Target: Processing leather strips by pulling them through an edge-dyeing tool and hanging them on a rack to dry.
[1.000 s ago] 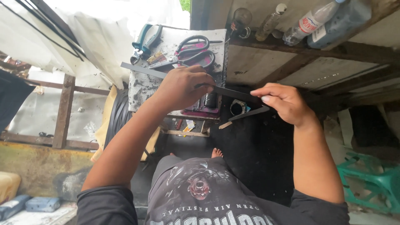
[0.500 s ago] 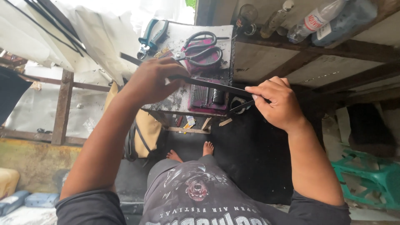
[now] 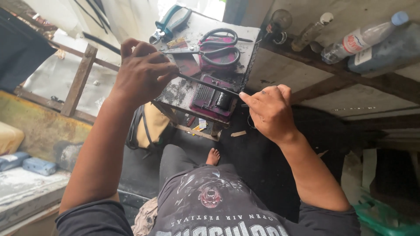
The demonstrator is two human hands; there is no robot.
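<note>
Rough, cluttered workshop: you sit low with a small, stained workbench (image 3: 183, 91) in front of your knees and a wooden ledge running along the wall behind it.

Head view: your left hand (image 3: 142, 72) is clenched around the near end of a thin dark strip (image 3: 205, 83); your right hand (image 3: 269, 109) pinches its other end between thumb and fingertips. The strip lies stretched between them, slanting across the bench top and over the dark red pad (image 3: 212, 98) on it.

Against the picture from a second ago, your left hand has climbed up and left, over the bench's far corner, and your right has come in toward the bench edge. The strip now sits lower on the bench, drawn taut across the pad rather than held clear in front of it. My judgement is that you are positioning or tensioning it on the work surface.

Counts: one pair of scissors (image 3: 214, 46) lying flat on the bench, one pair of teal-handled pliers (image 3: 170, 24) at its far corner, one strip. On the ledge I count three bottles: a clear one with a blue cap (image 3: 363, 37), a small white-capped one (image 3: 313, 30), and a dark round one (image 3: 278, 22). One bare foot (image 3: 213, 156) shows below the bench, and a green plastic crate (image 3: 385, 216) sits bottom right.
</note>
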